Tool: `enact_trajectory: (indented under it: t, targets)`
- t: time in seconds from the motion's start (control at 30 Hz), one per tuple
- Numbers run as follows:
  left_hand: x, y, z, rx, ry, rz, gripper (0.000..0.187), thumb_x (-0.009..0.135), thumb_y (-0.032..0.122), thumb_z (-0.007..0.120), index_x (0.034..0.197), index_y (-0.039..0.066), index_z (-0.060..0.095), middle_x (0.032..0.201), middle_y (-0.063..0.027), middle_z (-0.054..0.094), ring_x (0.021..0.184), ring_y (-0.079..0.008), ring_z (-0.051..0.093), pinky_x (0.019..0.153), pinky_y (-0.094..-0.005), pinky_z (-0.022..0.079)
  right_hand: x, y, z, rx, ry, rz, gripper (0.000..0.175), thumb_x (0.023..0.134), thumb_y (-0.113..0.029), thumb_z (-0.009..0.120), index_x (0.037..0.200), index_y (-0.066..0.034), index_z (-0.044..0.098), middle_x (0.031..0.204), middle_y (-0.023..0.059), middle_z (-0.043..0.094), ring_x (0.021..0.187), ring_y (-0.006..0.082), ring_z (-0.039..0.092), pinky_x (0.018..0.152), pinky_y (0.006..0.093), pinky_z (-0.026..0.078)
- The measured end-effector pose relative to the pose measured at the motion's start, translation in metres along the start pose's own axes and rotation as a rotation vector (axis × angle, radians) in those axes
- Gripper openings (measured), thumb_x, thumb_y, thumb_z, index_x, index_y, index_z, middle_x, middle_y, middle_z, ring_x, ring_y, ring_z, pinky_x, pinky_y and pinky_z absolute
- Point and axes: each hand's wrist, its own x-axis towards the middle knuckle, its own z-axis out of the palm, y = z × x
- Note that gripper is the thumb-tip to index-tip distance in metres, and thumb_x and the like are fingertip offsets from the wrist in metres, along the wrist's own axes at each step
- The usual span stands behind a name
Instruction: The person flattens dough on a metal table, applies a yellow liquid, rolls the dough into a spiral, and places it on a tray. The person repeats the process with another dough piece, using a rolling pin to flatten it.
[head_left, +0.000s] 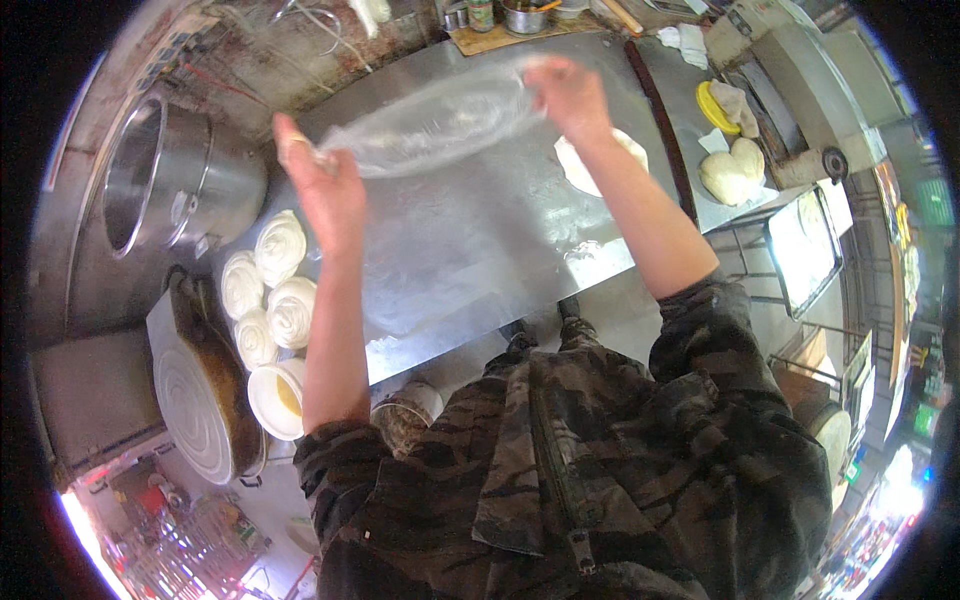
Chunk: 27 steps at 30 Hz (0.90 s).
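A thin, translucent sheet (442, 124), apparently stretched dough, hangs blurred by motion above the steel worktop (465, 247). My left hand (322, 176) grips its left end, thumb against fingers. Its right end is pinched in my right hand (566, 94), higher up and farther back. Beneath my right forearm lies a round, flat piece of white dough (581, 165), partly covered by the arm. Several coiled dough rounds (279, 247) sit close together at the worktop's left end, beside my left forearm. Near them stands a white tub (274, 401) with yellow liquid in it.
A large steel pot (184, 176) stands at the left. Below it is a big round lid (191, 416). A dark bar (660, 127) crosses the worktop at right, with a dough lump (735, 172) beyond. At the back, a wooden board (517, 41) holds a small pot (526, 16).
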Motion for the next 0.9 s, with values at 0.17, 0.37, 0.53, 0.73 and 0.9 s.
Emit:
enact_trajectory:
  t: [0.17,0.37,0.53,0.73,0.9]
  targets:
    - [0.019,0.05,0.02,-0.061,0.019,0.304,0.081,0.091,-0.004,0.062,0.161,-0.001,0.021,0.168,-0.0202,0.022,0.156,-0.0321,0.019,0.126,-0.041,0.02,-0.009,-0.057,-0.065,0.059,0.247,-0.305,0.024,0.097,-0.024,0.064,0.087,-0.0047,0.073,0.077,-0.0011,0.069,0.062,0.0094,0.056,0.058,0.0271,0.046]
    - [-0.032,0.022,0.091,-0.375,-0.516,-0.185,0.08,0.093,-0.004,0.059,0.163,0.006,0.021,0.168,-0.0128,0.027,0.134,-0.029,0.05,0.109,-0.0371,0.045,-0.045,0.074,-0.161,0.131,0.123,0.281,0.02,0.093,-0.022,0.062,0.09,-0.006,0.073,0.092,0.0045,0.074,0.087,0.0142,0.067,0.076,0.0312,0.053]
    - [-0.064,0.084,0.142,-0.599,-0.72,-0.273,0.079,0.096,-0.005,0.054,0.165,0.013,0.02,0.166,-0.0098,0.033,0.093,-0.0208,0.073,0.081,-0.0337,0.057,-0.131,0.052,-0.253,0.523,0.29,0.33,0.025,0.098,-0.024,0.057,0.078,-0.0087,0.062,0.088,0.0083,0.072,0.091,0.02,0.068,0.089,0.0333,0.049]
    - [-0.152,0.183,0.205,-0.742,-1.058,-0.206,0.059,0.1,0.008,0.058,0.156,0.006,0.039,0.137,-0.0134,0.065,0.098,-0.0191,0.071,0.098,-0.0346,0.05,-0.267,0.075,-0.337,0.492,0.368,0.213,0.028,0.099,-0.029,0.059,0.082,-0.008,0.068,0.084,0.0062,0.071,0.077,0.0181,0.063,0.076,0.033,0.048]
    - [-0.283,0.24,0.234,-0.69,-1.431,-0.156,0.043,0.1,0.017,0.065,0.14,0.0,0.057,0.112,-0.0082,0.072,0.118,-0.0182,0.062,0.11,-0.0372,0.04,-0.392,0.087,-0.342,0.644,0.401,0.201,0.044,0.098,-0.04,0.066,0.129,-0.0078,0.065,0.12,0.0072,0.069,0.101,0.0179,0.069,0.079,0.0361,0.055]
